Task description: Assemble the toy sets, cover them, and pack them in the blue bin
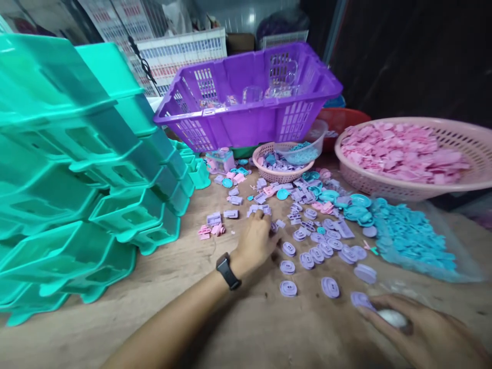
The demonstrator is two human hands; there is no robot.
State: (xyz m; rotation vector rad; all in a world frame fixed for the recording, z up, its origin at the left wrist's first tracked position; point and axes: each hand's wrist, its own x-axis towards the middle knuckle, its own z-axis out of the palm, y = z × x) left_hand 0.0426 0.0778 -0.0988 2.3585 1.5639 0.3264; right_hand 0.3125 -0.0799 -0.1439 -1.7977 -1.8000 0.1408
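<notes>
At the near edge of the counter [115, 312], the right hand [426, 333] lies curled over a small white piece [392, 318] — fingertips on a lilac oval piece [361, 300]. Further in, the left hand [255, 241], wearing a black watch [228, 270], reaches with loosely bent fingers into small lilac parts [258, 209]; whether it grips one I cannot tell. Behind stand a pink basket [476, 174] and a purple crate [246, 123].

purple rectangular pieces [258, 209]: small, flat plastic, in a loose cluster on the wooden table — touching the left fingertips.
purple oval discs [307, 259]: lie flat, spread in rough rows.
one oval disc [360, 299]: flat — at the right fingertips.
</notes>
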